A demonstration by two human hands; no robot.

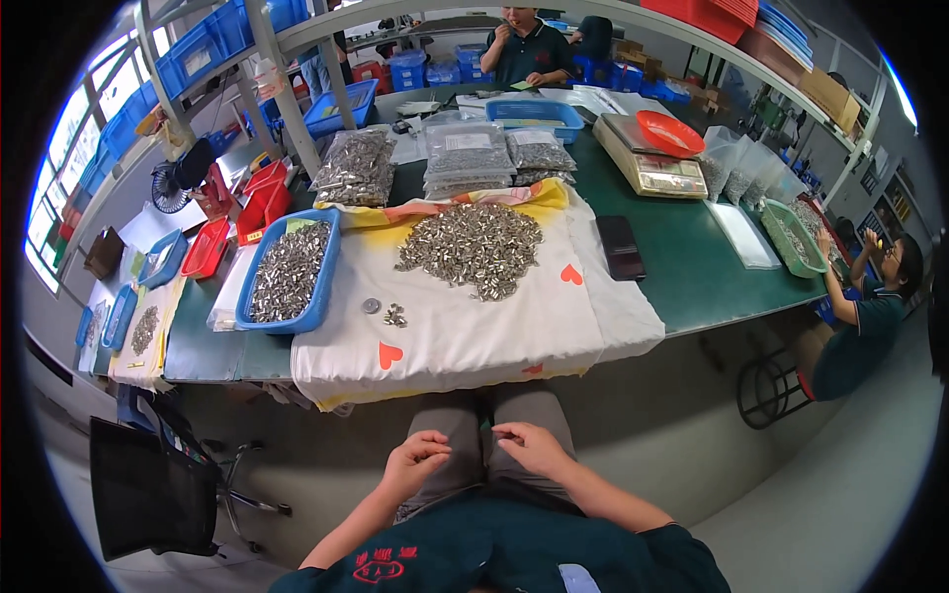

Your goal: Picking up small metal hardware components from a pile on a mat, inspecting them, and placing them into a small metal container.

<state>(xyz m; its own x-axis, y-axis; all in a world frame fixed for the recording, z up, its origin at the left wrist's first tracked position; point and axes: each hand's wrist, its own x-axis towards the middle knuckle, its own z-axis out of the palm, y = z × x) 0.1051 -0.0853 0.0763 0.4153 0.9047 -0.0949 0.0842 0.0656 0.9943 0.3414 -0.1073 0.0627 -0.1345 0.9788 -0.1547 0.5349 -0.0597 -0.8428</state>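
My left hand (420, 461) hovers over my lap, its fingers loosely bent and nothing visible in them. Beside it, my right hand (534, 448) is over the other thigh, fingers loosely extended and holding nothing that I can see. Both are below the table edge, apart from everything on it. On the white cloth (474, 341) with red hearts lies a wide pile of small silvery metal cylinders (474, 247). A few separate pieces (395, 315) and a round grey disc (371, 305) lie in front of it. At the left, a blue basket (326, 287) is filled with similar pieces.
Clear bags of metal parts (465, 163) stand behind the pile. A dark phone or case (620, 247) lies right of the cloth, and a scale (647, 163) carries a red tray (670, 133). One co-worker (875, 316) sits at the right, another (529, 54) is across the table.
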